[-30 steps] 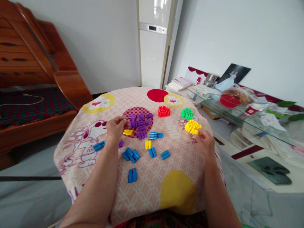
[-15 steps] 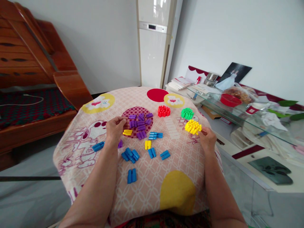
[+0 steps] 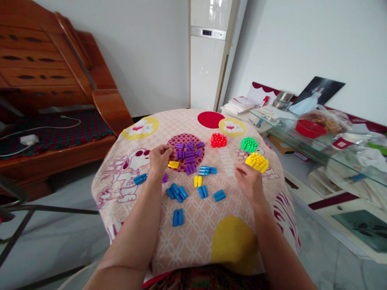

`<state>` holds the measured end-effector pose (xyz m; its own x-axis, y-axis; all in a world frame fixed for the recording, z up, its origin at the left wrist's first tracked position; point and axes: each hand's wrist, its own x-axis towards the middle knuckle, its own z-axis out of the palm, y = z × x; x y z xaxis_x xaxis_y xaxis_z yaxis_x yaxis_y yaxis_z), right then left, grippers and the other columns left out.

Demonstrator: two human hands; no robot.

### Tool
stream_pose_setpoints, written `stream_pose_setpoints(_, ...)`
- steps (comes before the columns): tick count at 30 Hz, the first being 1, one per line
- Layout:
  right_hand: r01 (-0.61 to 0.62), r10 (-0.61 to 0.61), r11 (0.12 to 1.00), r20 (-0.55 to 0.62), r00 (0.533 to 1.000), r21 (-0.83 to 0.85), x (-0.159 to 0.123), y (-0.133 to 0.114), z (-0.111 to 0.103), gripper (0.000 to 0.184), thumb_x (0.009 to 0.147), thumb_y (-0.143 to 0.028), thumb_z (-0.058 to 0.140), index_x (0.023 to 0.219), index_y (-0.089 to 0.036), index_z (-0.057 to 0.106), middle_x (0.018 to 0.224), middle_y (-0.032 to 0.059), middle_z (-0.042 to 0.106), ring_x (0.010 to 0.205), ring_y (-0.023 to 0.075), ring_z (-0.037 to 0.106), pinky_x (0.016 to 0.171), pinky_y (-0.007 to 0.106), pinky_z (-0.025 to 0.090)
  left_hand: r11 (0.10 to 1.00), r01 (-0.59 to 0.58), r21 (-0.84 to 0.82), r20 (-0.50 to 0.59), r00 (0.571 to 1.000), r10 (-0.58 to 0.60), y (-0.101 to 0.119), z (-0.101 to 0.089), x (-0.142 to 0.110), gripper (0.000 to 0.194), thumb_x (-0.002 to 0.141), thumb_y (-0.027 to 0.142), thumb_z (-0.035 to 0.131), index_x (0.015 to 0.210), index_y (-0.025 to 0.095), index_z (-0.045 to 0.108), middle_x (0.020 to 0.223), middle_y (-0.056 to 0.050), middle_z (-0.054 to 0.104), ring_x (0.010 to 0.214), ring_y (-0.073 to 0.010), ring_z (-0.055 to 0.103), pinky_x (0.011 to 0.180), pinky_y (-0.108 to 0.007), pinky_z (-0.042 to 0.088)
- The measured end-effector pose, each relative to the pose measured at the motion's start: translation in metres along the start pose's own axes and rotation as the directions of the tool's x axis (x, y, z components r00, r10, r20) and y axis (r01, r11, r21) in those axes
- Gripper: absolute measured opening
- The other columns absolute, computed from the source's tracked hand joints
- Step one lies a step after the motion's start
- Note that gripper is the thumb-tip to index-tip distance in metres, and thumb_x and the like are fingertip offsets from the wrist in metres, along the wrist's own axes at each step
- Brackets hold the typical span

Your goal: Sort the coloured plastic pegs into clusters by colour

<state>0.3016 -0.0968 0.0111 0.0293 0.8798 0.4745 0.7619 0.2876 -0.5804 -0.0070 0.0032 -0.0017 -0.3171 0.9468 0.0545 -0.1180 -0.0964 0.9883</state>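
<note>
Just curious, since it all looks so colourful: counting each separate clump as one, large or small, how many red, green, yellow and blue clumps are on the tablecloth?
Red clump: 1
Green clump: 1
Yellow clumps: 3
Blue clumps: 6
Total: 11

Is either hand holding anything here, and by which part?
No held piece shows in the right hand; whether the left hand holds anything cannot be told.

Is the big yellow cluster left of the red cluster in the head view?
No: the yellow cluster sits to the right of the red cluster, just below the green cluster.
</note>
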Motion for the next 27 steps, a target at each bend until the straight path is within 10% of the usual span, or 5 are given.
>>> stream_pose_setpoints(6, 0.315, -0.240, 0.944, 0.455, 0.858, -0.095, -0.011, -0.064, 0.052, 0.016, 0.088, -0.025, 0.063, 0.102, -0.021, 0.069, 0.100, 0.0079, 0.069, 0.095, 0.0218, 0.062, 0.081, 0.032, 0.048, 1.000, 0.009, 0.024, -0.013, 1.000, -0.008, 0.001, -0.001, 0.000, 0.020, 0.064, 0.023, 0.063, 0.081, 0.014, 0.068, 0.065, -0.002, 0.069, 0.051, -0.0135, 0.063, 0.052, -0.024, 0.055)
stream_pose_setpoints(10, 0.353, -0.186, 0.903, 0.522, 0.833, -0.243, -0.015, -0.076, 0.078, 0.017, 0.091, -0.022, 0.057, 0.104, -0.018, 0.066, 0.102, 0.0125, 0.066, 0.096, 0.0251, 0.059, 0.080, 0.035, 0.047, 1.000, 0.001, 0.010, -0.009, 1.000, -0.001, 0.002, 0.000, 0.000, 0.018, 0.063, 0.023, 0.063, 0.079, 0.014, 0.067, 0.063, -0.002, 0.068, 0.052, -0.0141, 0.063, 0.051, -0.023, 0.054)
stream_pose_setpoints(20, 0.053, -0.049, 0.998, 0.092, 0.995, -0.038, -0.008, -0.034, 0.051, 0.021, 0.092, -0.022, 0.049, 0.094, -0.020, 0.070, 0.089, 0.0057, 0.072, 0.079, 0.0172, 0.064, 0.074, 0.027, 0.047, 1.000, 0.002, 0.005, -0.013, 1.000, -0.002, 0.002, 0.001, 0.001, 0.018, 0.063, 0.022, 0.065, 0.079, 0.014, 0.068, 0.059, -0.001, 0.065, 0.048, -0.0122, 0.059, 0.051, -0.023, 0.053)
stream_pose_setpoints(27, -0.255, 0.225, 0.878, -0.121, 0.967, -0.405, 0.007, 0.026, -0.012, 0.027, 0.086, -0.026, 0.051, 0.092, -0.015, 0.075, 0.086, 0.0118, 0.074, 0.077, 0.0226, 0.064, 0.071, 0.031, 0.043, 0.999, -0.004, 0.041, 0.013, 1.000, 0.003, 0.000, 0.001, 0.001, 0.019, 0.065, 0.023, 0.064, 0.080, 0.014, 0.068, 0.063, -0.001, 0.066, 0.051, -0.0122, 0.060, 0.053, -0.023, 0.053)
